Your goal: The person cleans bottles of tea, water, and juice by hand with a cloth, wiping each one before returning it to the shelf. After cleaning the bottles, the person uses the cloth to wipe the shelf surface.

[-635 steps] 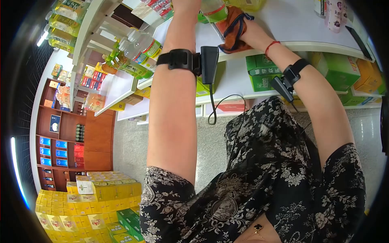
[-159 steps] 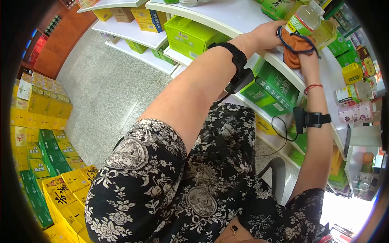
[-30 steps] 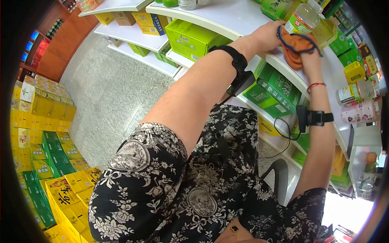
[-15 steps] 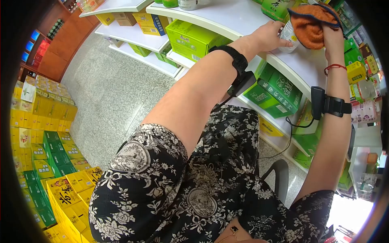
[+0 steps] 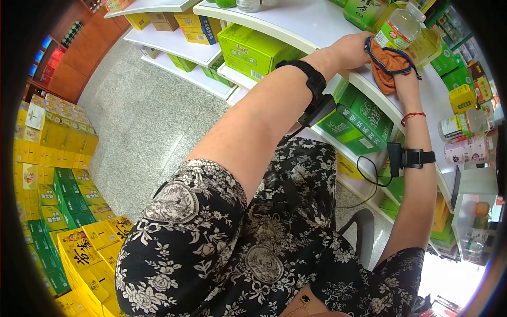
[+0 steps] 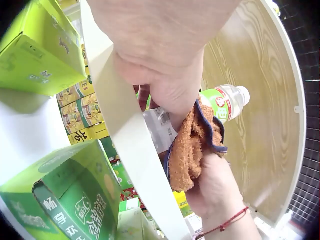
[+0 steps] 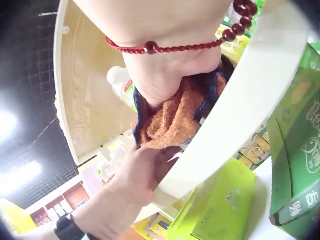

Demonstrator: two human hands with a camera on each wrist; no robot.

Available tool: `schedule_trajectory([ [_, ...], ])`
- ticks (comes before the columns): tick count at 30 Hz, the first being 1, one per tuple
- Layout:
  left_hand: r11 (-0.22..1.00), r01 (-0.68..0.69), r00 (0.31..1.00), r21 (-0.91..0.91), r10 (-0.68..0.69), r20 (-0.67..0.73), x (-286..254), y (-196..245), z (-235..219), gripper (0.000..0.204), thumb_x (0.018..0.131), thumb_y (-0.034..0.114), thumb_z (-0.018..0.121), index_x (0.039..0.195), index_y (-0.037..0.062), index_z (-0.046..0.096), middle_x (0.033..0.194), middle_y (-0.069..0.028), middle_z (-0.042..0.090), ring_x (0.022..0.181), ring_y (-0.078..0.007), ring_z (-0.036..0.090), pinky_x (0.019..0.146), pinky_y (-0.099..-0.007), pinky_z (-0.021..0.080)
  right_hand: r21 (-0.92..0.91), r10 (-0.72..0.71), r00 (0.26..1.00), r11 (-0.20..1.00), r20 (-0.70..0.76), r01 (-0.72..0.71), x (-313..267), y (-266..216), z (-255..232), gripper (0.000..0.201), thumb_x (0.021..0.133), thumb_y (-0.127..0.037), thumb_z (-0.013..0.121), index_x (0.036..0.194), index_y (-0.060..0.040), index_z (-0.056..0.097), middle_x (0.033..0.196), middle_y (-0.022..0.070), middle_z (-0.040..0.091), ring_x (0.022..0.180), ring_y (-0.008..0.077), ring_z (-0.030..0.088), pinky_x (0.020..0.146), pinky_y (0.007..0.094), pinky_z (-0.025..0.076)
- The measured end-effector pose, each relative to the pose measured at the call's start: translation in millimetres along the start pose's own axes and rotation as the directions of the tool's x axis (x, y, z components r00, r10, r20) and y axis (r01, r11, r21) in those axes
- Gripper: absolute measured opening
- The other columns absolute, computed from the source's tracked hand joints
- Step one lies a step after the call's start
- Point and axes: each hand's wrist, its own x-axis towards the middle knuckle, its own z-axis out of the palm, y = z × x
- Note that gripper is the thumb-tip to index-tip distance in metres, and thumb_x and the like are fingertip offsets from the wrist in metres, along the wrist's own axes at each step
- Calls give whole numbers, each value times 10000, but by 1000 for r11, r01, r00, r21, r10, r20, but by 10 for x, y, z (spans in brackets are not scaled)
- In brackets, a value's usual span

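A clear plastic bottle (image 5: pixel 397 33) with a green, white and red label and a white cap stands tilted over the upper shelf. My left hand (image 5: pixel 353 51) grips it near its base; in the left wrist view the bottle's clear lower part (image 6: pixel 159 131) shows beside that palm. My right hand (image 5: pixel 405 84) holds an orange cloth (image 5: pixel 388 66) with a dark blue edge, bunched against the bottle below its label. From the right wrist view, the cloth (image 7: pixel 170 122) lies between my two hands, hiding most of the right fingers.
The white curved shelf (image 5: pixel 296 21) runs under both hands. Green tea packs (image 5: pixel 364 10) and a yellowish bottle (image 5: pixel 426 47) stand close behind. Lying bottles (image 5: pixel 465 124) are at the right. Green cartons (image 5: pixel 356 116) fill the shelf below; yellow boxes (image 5: pixel 58 127) are stacked at left.
Half a second ago the cloth was raised up and right of the bottle; now it is back down against it. Since the oldest frame, both hands have moved along the shelf to the right.
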Motion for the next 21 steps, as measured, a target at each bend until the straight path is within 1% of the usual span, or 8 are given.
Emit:
schedule_trajectory([
  [2, 1000, 6, 1000, -3, -5, 16, -2, 16, -18, 562, 766, 336, 701, 1210, 43, 520, 1077, -186, 636, 1023, -337, 595, 891, -374, 471, 23, -26, 999, 999, -44, 27, 41, -20, -26, 375, 843, -226, 627, 1131, 11, 600, 1149, 114, 632, 1069, 207, 586, 929, 316, 438],
  [4, 1000, 12, 999, -2, -11, 35, 0, 10, -23, 570, 765, 329, 705, 1219, 44, 512, 1092, -189, 630, 1031, -334, 592, 898, -373, 468, 220, 4, 995, 975, -97, 17, 143, -195, -109, 373, 852, -240, 620, 1133, 5, 603, 1132, 99, 638, 1056, 191, 589, 915, 317, 446],
  [5, 1000, 26, 998, -11, -25, 51, 10, 0, -14, 605, 762, 340, 714, 1240, 39, 499, 1117, -193, 619, 1047, -331, 587, 907, -371, 464, 87, -87, 990, 991, -113, 97, 263, -238, -208, 373, 854, -248, 619, 1133, 0, 604, 1122, 96, 644, 1046, 186, 594, 904, 317, 454],
  [9, 994, 62, 996, -90, -55, 76, -13, 48, -32, 719, 745, 384, 739, 1293, 15, 457, 1184, -196, 588, 1091, -322, 570, 934, -367, 453, 127, -110, 965, 981, -240, 144, 491, -619, -399, 378, 851, -260, 624, 1133, -9, 610, 1117, 86, 647, 1035, 183, 599, 897, 310, 456],
  [11, 997, 45, 997, -70, -41, 64, -5, 23, -12, 742, 749, 415, 733, 1310, 22, 448, 1147, -185, 604, 1055, -314, 585, 912, -364, 461, 84, -67, 959, 992, -274, 93, 413, -914, -415, 391, 873, -254, 613, 1161, 8, 588, 1136, 81, 627, 1013, 162, 590, 874, 288, 462],
  [15, 997, 60, 997, -52, -58, 41, -22, 90, -33, 766, 719, 389, 759, 1308, 13, 445, 1176, -199, 590, 1086, -331, 570, 941, -367, 450, -35, -111, 937, 994, -331, 105, 371, -756, -290, 372, 851, -248, 638, 1112, 17, 623, 1096, 89, 654, 1020, 156, 595, 877, 296, 460],
  [18, 997, -76, 991, -6, 76, 113, 60, -14, -27, 730, 724, 361, 745, 1308, 34, 454, 1171, -215, 577, 1081, -350, 559, 942, -371, 449, -85, -46, 982, 996, -181, 31, 494, -74, -241, 425, 809, -280, 658, 1143, -21, 611, 1126, 127, 650, 1033, 233, 616, 904, 318, 457],
  [21, 994, -101, 995, 41, 101, 2, 51, -89, 50, 677, 733, 333, 723, 1298, 57, 472, 1159, -228, 562, 1082, -364, 543, 946, -378, 445, -30, -33, 998, 999, -48, 32, 1, -200, -34, 351, 858, -180, 614, 1147, 18, 599, 1133, 106, 643, 1057, 191, 592, 925, 298, 442],
])
